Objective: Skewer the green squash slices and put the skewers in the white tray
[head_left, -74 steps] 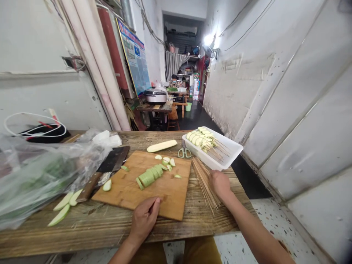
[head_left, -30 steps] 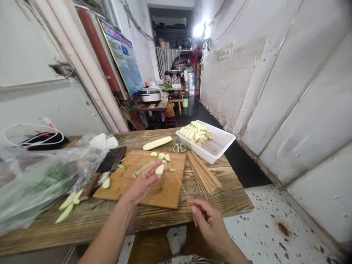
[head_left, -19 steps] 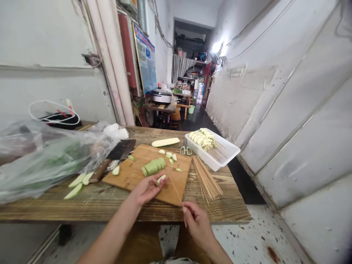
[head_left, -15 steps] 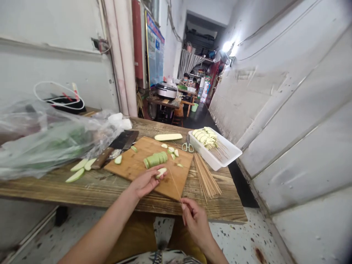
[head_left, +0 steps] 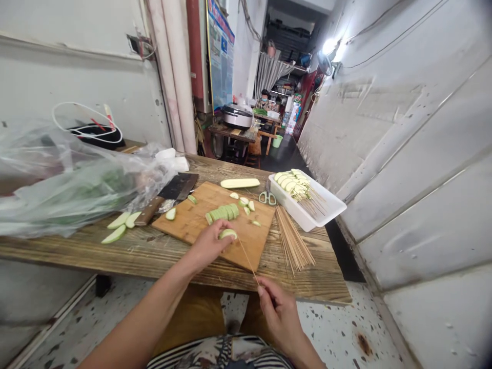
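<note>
Over the wooden cutting board (head_left: pixel 184 225), my left hand (head_left: pixel 211 243) pinches a pale green zucchini slice (head_left: pixel 228 233) between thumb and fingers. My right hand (head_left: pixel 280 302), in front of the table edge, grips the lower end of a thin bamboo skewer (head_left: pixel 248 259). The skewer's upper tip reaches the slice; whether it has pierced it I cannot tell. Just behind my left hand lies a row of cut zucchini slices (head_left: pixel 222 213). Small zucchini pieces (head_left: pixel 246 202) are scattered at the board's far side. A bundle of bamboo skewers (head_left: pixel 294 243) rests right of the board.
A white plastic tray (head_left: pixel 330 207) holds skewered slices. Scissors (head_left: pixel 267 197) lie beside it. Behind the board is a peeled zucchini length (head_left: pixel 240 183). At left are a cleaver (head_left: pixel 179 186), zucchini offcuts (head_left: pixel 115 234) and a plastic bag of greens (head_left: pixel 88 184). Farther back sits a person (head_left: pixel 265 100).
My left hand has turned over the slice, thumb now nearer me. The skewer's tip has come up to the slice's edge. The whole view has shifted slightly.
</note>
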{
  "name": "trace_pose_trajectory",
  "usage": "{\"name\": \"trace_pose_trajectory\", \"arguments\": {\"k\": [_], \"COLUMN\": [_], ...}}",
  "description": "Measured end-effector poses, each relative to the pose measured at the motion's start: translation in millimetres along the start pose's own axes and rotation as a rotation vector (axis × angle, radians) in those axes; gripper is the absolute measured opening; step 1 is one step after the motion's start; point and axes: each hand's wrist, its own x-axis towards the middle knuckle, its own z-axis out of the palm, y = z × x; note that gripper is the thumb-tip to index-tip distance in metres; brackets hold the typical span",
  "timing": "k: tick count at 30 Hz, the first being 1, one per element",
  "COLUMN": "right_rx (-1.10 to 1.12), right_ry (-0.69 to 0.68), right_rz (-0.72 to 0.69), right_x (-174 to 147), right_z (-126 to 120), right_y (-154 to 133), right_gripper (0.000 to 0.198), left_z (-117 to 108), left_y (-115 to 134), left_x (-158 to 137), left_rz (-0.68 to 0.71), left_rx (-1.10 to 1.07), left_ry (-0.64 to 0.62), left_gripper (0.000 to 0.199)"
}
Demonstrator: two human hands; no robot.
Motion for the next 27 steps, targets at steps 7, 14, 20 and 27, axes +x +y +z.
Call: {"name": "trace_pose_trajectory", "arguments": {"k": [7, 14, 20, 27], "right_rx": [-0.012, -0.022, -0.001, 0.007], "right_ry": [0.027, -0.020, -0.051, -0.030], "right_rz": [-0.098, -0.147, -0.105, -0.093], "right_x": [-7, -12, -12, -14], "right_z": [-4, -5, -7, -8], "right_y": [-5, -2, -2, -2], "right_gripper": [0.025, 0.029, 0.030, 0.030], "left_z": [5, 8, 10, 9], "left_y": [15, 26, 22, 23], "left_x": [-5, -3, -1, -1], "left_rz": [-0.317, -0.472, -0.525, -0.537], "left_rx": [-0.825, -1.036, -1.058, -1.049], "left_ry": [-0.130, 0.051, 0.039, 0.026], "left_gripper": [0.019, 0.016, 0.015, 0.016]}}
